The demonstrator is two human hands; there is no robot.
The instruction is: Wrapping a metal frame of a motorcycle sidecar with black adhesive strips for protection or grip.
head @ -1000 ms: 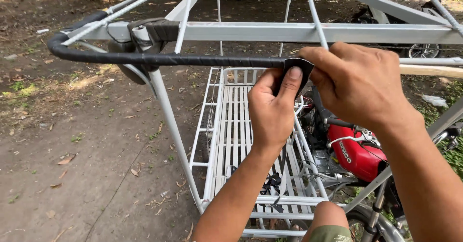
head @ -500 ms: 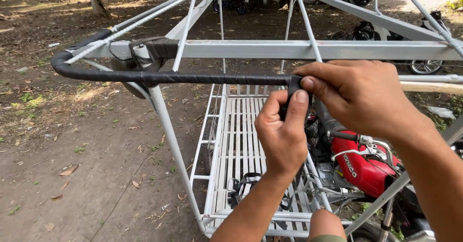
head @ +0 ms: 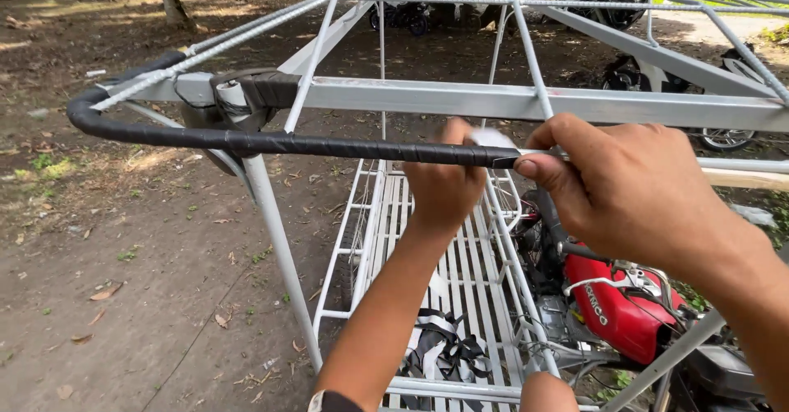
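Observation:
A thin metal bar wrapped in black strip (head: 288, 142) runs from a curved left end to the middle of the view. My left hand (head: 448, 186) reaches up from below. Its fingers close around the bar where the wrapping ends, and a pale blurred bit shows above them. My right hand (head: 633, 190) comes in from the right. Its thumb and fingers pinch the bare bar right at the wrapping's end, touching the left hand's fingers.
The bar belongs to a grey metal frame (head: 509, 100) with a slatted white floor (head: 460, 272). Black and white straps (head: 444, 348) lie on the slats. A red motorcycle (head: 625, 305) stands at the right. Dirt ground with leaves lies to the left; parked motorcycles (head: 657, 71) stand behind.
The view has tilted up, so the bar sits lower in frame. My left hand has gone from in front of the bar to under and behind it. The black strip end is no longer visible.

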